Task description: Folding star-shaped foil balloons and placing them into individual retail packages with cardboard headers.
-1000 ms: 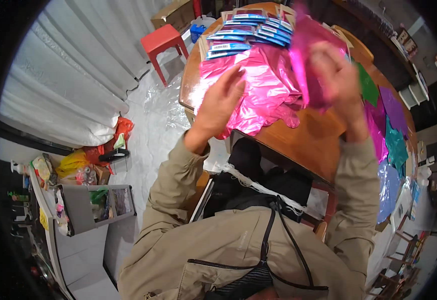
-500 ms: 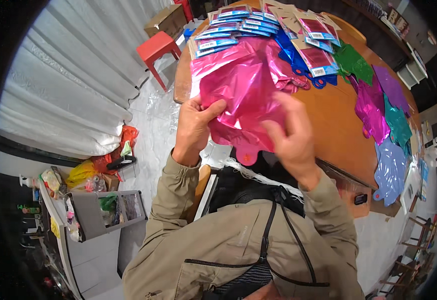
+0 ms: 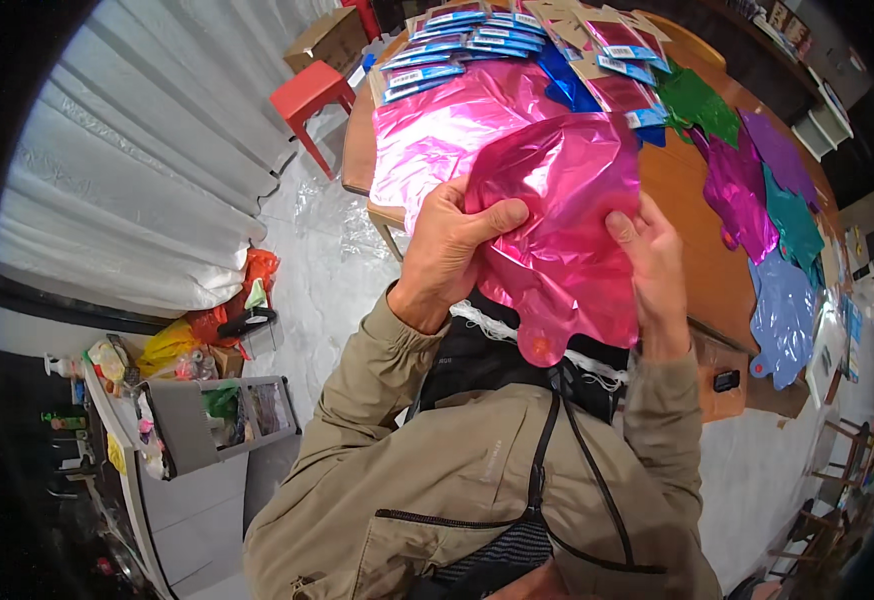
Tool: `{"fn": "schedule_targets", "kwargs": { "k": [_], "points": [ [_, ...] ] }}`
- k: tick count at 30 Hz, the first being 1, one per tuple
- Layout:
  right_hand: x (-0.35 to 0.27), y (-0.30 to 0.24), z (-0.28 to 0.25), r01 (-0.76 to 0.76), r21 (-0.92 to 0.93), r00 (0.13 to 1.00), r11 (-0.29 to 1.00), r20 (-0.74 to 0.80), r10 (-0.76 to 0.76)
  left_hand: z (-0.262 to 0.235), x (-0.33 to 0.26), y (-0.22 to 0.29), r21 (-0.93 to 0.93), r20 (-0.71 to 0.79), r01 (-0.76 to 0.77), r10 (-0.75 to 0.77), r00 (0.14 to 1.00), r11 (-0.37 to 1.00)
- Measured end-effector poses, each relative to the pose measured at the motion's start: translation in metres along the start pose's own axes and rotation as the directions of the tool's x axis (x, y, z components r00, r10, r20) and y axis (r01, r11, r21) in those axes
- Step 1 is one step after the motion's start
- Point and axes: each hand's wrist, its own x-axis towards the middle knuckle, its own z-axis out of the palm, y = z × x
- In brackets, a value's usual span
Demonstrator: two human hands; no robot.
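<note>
Item held: one flat, uninflated pink foil balloon [image 3: 567,230], crinkled and glossy, raised above the near edge of the wooden table [image 3: 682,190], its rounded filling neck hanging down toward the person's chest. Left hand [image 3: 447,250]: grip closed on the balloon's left edge, thumb laid across the front of the foil, fingers behind it. Right hand [image 3: 652,265]: grip closed on the balloon's right edge, fingertips pressed onto the foil, palm turned inward. Both forearms are in tan jacket sleeves [image 3: 357,400] and come up from the lower edge. Directly behind the held balloon: a second flat pink foil sheet [image 3: 437,130], paler in its sheen, spread on the table and partly covered by the held one. Far end of the table: a row of packaged balloons on card headers [image 3: 457,45], overlapping one another, some with blue strips, some showing pink contents. Beside them: a blue foil piece [image 3: 562,85], half hidden. Right side of the table: loose flat foil balloons in green [image 3: 697,100], magenta [image 3: 732,195], purple [image 3: 782,150], teal [image 3: 792,220] and pale blue [image 3: 782,310], lying close together, some overlapping. Off the table, left: a red stool [image 3: 307,95], a cardboard box [image 3: 332,38], white corrugated sheeting [image 3: 127,180], orange and yellow bags [image 3: 207,320] on the floor, and a grey shelf unit [image 3: 207,430] with mixed small goods.
</note>
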Motion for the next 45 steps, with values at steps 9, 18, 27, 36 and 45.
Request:
{"fn": "schedule_targets", "kwargs": {
  "k": [9, 18, 27, 36, 45],
  "points": [
    [-0.008, -0.028, -0.035, 0.117, -0.256, 0.991, 0.959, 0.098, -0.095, -0.019, 0.011, -0.01, 0.371, -0.076, 0.078, -0.054, 0.996, 0.926],
    [-0.024, -0.032, -0.053, 0.21, -0.5, 0.973, 0.84, 0.022, -0.23, -0.013, 0.025, -0.038, 0.497, -0.006, -0.051, 0.062, 0.998, 0.867],
    [-0.018, -0.027, -0.055, 0.381, -0.403, 0.873, 0.832, -0.141, -0.467, 0.017, 0.022, -0.054, 0.59, 0.014, -0.195, 0.232, 0.973, 0.783],
    [-0.016, -0.025, -0.087, 0.288, -0.528, 0.944, 0.799, 0.015, -0.331, 0.011, 0.028, -0.063, 0.681, 0.136, -0.236, 0.196, 0.971, 0.693],
    [-0.019, -0.033, -0.083, 0.153, -0.315, 0.981, 0.937, -0.067, -0.183, 0.022, 0.026, -0.068, 0.659, 0.053, -0.084, 0.064, 0.997, 0.748]
  ]
}}
